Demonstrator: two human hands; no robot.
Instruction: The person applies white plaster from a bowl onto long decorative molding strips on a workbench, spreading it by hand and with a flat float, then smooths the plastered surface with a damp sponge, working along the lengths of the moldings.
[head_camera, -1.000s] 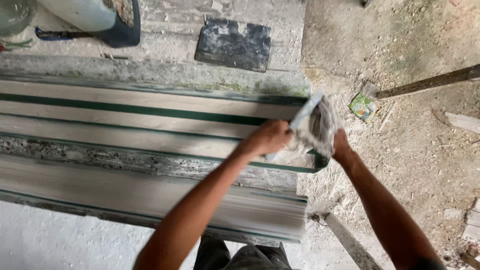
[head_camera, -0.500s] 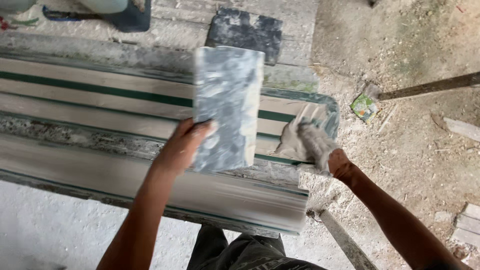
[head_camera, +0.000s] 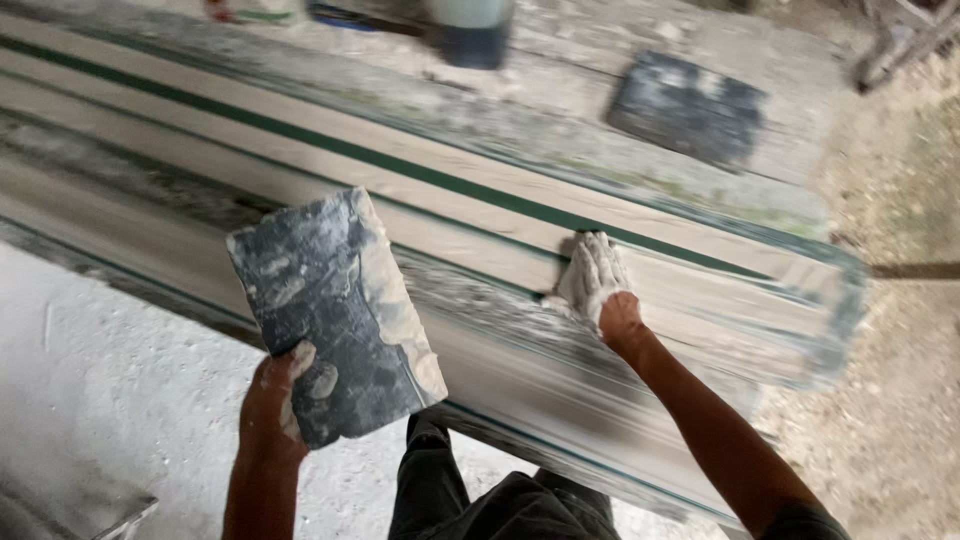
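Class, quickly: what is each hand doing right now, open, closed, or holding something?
Left hand: closed on a dark flat board smeared with pale paste.
Right hand: open, paste-coated, pressed flat on the long moulded slab, holding nothing.

Plaster-coated hand pressed on moulded strip

A dark rectangular board (head_camera: 335, 315) smeared with plaster is gripped at its lower edge by the left hand (head_camera: 272, 400); the right hand (head_camera: 597, 283) is laid flat on the long moulding (head_camera: 450, 215), well apart.

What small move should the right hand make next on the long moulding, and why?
Probably slide the right hand along the moulding. It lies flat there, coated in white paste, while the left hand holds the dark board loaded with paste along its edge.
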